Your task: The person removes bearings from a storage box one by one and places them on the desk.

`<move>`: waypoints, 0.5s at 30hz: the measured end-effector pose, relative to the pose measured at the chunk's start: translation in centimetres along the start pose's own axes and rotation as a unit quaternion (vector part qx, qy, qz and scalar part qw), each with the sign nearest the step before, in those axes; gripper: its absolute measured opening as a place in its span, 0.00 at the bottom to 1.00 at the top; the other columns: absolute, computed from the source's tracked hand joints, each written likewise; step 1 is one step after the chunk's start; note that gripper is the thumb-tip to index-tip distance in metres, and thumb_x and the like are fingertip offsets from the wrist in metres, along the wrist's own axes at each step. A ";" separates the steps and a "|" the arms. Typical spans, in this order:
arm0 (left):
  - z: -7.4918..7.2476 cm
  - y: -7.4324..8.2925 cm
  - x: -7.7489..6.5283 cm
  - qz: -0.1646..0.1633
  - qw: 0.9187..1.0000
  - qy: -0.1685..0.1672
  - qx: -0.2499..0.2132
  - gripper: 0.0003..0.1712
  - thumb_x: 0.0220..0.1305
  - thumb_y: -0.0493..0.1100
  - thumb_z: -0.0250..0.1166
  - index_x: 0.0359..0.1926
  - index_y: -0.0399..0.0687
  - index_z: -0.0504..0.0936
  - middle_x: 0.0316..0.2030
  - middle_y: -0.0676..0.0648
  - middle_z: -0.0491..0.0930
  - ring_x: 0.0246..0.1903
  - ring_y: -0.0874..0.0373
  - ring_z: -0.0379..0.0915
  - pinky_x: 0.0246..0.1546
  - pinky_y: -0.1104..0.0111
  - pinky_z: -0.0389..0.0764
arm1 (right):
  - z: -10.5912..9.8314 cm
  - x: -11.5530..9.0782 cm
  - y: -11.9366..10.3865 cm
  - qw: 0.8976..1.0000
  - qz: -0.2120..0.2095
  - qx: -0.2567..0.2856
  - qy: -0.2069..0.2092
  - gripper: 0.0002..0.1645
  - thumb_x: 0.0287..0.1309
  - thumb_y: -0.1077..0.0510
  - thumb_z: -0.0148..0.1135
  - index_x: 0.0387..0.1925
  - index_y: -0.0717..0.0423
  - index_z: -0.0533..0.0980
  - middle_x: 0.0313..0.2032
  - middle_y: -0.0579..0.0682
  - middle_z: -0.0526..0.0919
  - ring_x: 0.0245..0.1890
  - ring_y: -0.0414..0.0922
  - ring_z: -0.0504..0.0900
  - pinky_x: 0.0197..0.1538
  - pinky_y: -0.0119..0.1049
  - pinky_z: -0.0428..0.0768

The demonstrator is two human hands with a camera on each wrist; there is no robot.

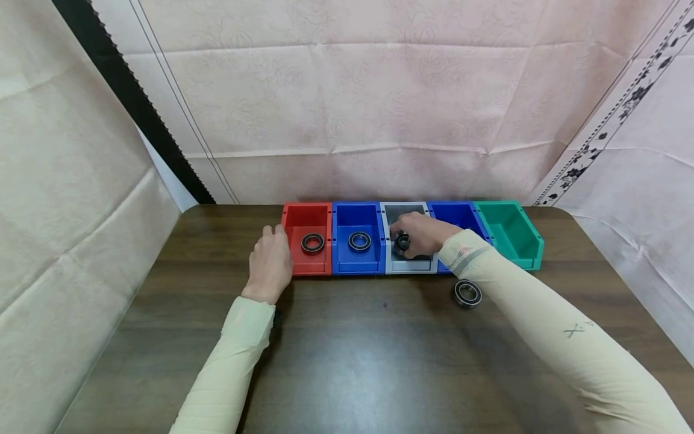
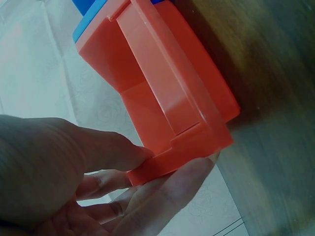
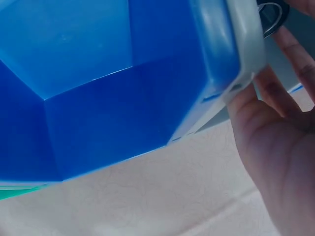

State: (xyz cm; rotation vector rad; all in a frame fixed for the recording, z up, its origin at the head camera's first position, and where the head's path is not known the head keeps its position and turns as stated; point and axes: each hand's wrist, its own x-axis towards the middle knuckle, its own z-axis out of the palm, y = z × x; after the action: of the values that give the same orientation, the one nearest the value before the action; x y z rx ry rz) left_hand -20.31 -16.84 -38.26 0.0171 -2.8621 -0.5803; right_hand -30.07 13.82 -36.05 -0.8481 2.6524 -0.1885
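Note:
My left hand [image 1: 269, 263] is at the left side of the red bin [image 1: 290, 268]; in the left wrist view its thumb and fingers pinch the bin's rim. My right hand [image 1: 425, 234] reaches into the grey bin [image 1: 412, 267], holding a ball bearing [image 1: 402, 242] between thumb and fingers. Part of that bearing shows at the upper right of the right wrist view. Another bearing [image 1: 312, 243] lies in the red bin, and one more bearing [image 1: 359, 242] lies in the left blue bin [image 1: 358, 267]. A loose bearing [image 1: 467, 293] sits on the table below the right sleeve.
The bins stand side by side near the far edge of the brown wooden table [image 1: 347, 361]. Right of the grey one are a second blue bin [image 1: 455, 212], partly hidden by the right arm, and a green bin [image 1: 512, 235]. Pale cloth [image 1: 347, 102] hangs behind.

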 end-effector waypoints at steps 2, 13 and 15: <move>0.0 0.0 0.0 0.000 1.000 0.000 0.000 0.28 0.61 0.31 0.69 0.60 0.24 0.71 0.47 0.29 0.74 0.41 0.36 0.82 0.41 0.45 0.88 | -0.1 0.0 0.0 1.000 0.000 0.000 -0.002 0.31 0.55 0.63 0.75 0.62 0.53 0.79 0.63 0.57 0.79 0.61 0.53 0.79 0.65 0.53 0.80; 0.0 0.1 0.1 -0.009 1.000 -0.006 0.003 0.28 0.61 0.31 0.69 0.60 0.25 0.71 0.48 0.29 0.74 0.41 0.36 0.82 0.43 0.46 0.88 | -0.8 -0.6 -0.2 1.000 -0.013 -0.012 -0.005 0.30 0.53 0.64 0.75 0.60 0.52 0.80 0.61 0.56 0.80 0.57 0.52 0.80 0.63 0.52 0.82; 0.0 0.1 0.1 -0.009 1.000 -0.007 0.003 0.28 0.61 0.31 0.69 0.60 0.25 0.71 0.48 0.29 0.74 0.42 0.36 0.82 0.43 0.45 0.88 | -0.9 -0.6 -0.3 1.000 -0.012 -0.014 -0.006 0.31 0.54 0.63 0.75 0.60 0.51 0.80 0.61 0.56 0.79 0.57 0.52 0.80 0.63 0.53 0.82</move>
State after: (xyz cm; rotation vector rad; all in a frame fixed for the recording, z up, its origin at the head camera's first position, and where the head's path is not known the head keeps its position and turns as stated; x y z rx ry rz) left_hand -20.45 -16.79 -38.25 0.0405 -2.8804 -0.5782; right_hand -29.75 13.99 -35.00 -0.8876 2.6409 -0.1519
